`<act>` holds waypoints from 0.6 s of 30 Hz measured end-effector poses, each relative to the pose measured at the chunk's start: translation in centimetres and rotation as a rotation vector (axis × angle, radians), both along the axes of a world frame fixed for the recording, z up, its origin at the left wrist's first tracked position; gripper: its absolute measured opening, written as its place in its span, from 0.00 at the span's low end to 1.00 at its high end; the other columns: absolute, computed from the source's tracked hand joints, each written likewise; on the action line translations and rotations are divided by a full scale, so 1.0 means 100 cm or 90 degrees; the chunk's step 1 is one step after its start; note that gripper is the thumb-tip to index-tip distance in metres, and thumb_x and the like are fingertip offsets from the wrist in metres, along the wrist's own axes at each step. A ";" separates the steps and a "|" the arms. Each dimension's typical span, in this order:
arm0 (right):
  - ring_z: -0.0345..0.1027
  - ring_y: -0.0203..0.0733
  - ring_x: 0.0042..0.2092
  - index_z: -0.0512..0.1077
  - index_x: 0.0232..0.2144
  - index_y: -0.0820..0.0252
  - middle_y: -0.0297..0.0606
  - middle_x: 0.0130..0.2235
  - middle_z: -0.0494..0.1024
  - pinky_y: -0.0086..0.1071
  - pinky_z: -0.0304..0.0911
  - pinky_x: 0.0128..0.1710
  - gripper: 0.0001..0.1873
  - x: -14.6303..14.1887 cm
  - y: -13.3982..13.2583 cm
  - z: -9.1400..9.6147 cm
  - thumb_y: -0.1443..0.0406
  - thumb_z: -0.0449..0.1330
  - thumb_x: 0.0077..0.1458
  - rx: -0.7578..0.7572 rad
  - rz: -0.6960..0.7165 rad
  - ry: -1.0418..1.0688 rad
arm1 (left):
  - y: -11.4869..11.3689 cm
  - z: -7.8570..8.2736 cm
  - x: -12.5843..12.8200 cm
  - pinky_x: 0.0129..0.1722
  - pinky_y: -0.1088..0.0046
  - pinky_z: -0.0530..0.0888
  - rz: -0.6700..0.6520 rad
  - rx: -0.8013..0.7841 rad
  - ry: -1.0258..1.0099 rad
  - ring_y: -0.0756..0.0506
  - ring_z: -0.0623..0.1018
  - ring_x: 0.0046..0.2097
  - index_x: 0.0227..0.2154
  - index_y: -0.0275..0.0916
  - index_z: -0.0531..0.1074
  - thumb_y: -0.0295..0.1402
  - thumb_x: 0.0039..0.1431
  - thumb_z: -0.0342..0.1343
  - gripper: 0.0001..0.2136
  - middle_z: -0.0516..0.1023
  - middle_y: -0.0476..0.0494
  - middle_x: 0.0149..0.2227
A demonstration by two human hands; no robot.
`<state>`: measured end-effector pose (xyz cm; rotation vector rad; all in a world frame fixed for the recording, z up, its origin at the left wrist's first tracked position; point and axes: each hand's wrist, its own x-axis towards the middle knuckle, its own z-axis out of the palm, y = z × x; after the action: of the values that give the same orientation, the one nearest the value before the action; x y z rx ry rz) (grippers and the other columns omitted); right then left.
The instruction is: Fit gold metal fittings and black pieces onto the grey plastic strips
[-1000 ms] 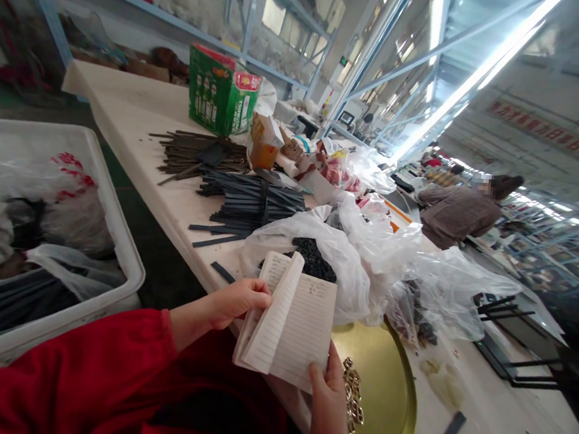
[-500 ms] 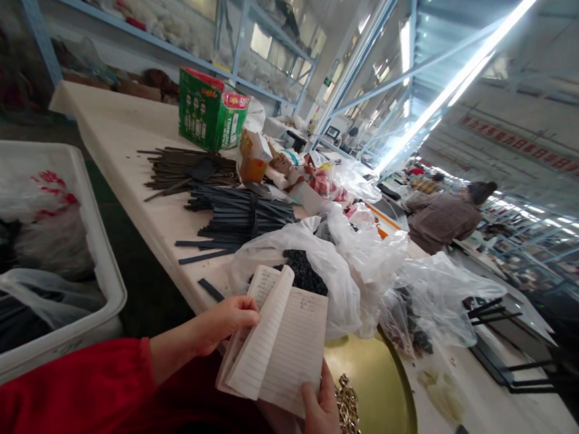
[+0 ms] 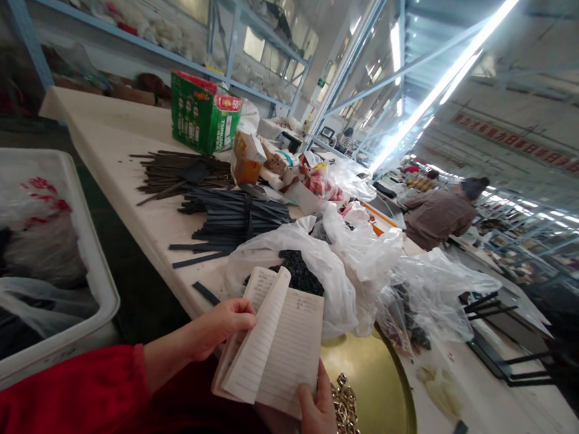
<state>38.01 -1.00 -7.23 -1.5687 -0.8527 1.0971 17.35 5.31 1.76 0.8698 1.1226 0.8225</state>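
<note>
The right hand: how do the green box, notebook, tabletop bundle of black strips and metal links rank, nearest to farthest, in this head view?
1. Notebook: held by the right hand.
2. Metal links: on the gold tray, right of the hand.
3. Bundle of black strips: ahead, left.
4. Green box: farther back, left.

A: Paper up first, the cream rectangular notebook of ruled paper (image 3: 291, 357), its pages matt and smooth!

B: And what a sheen off the round-edged, gold metal-looking tray (image 3: 385, 398), with small gold metallic links (image 3: 346, 419) glinting brighter, properly polished!

A: Crinkles here: the baggy, white translucent plastic bag (image 3: 337, 308), thin and glossy, against rough, matt, little black pieces (image 3: 305, 272)!

B: Long, flat, dark-grey strips (image 3: 219, 218), matt; can't call the material.

A: Smooth, hard plastic on the white rectangular tub (image 3: 108, 302)!

B: And matt cloth, the long red sleeve (image 3: 70, 387)!
</note>
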 end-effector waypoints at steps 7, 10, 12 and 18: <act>0.58 0.48 0.56 0.59 0.54 0.65 0.45 0.54 0.67 0.38 0.56 0.54 0.34 0.010 0.004 -0.017 0.61 0.54 0.43 0.034 0.004 -0.047 | -0.002 0.003 0.004 0.25 0.76 0.61 -0.004 0.001 0.000 0.50 0.66 0.26 0.22 0.36 0.61 0.37 0.36 0.57 0.12 0.67 0.51 0.22; 0.58 0.50 0.55 0.60 0.53 0.65 0.46 0.52 0.68 0.41 0.53 0.56 0.33 0.010 0.005 -0.028 0.61 0.53 0.43 0.057 -0.021 -0.069 | -0.004 0.006 0.005 0.25 0.76 0.60 0.004 0.006 0.008 0.51 0.64 0.25 0.21 0.36 0.61 0.37 0.36 0.56 0.12 0.65 0.52 0.21; 0.60 0.52 0.54 0.60 0.53 0.65 0.46 0.51 0.69 0.42 0.53 0.56 0.32 0.010 0.006 -0.034 0.60 0.52 0.43 0.071 -0.041 -0.087 | -0.005 0.006 0.006 0.25 0.76 0.59 0.011 0.023 0.018 0.52 0.63 0.25 0.21 0.36 0.60 0.36 0.37 0.55 0.11 0.63 0.53 0.21; 0.60 0.54 0.54 0.63 0.51 0.67 0.48 0.50 0.70 0.42 0.55 0.55 0.31 0.011 0.008 -0.044 0.61 0.51 0.43 0.124 -0.052 -0.133 | -0.009 0.005 0.008 0.26 0.76 0.57 0.029 0.074 0.066 0.52 0.60 0.25 0.21 0.37 0.59 0.36 0.39 0.51 0.09 0.60 0.54 0.21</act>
<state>39.13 -0.21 -11.62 -1.5566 -0.9944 0.7759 18.12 4.41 2.29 0.9952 1.1991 0.8956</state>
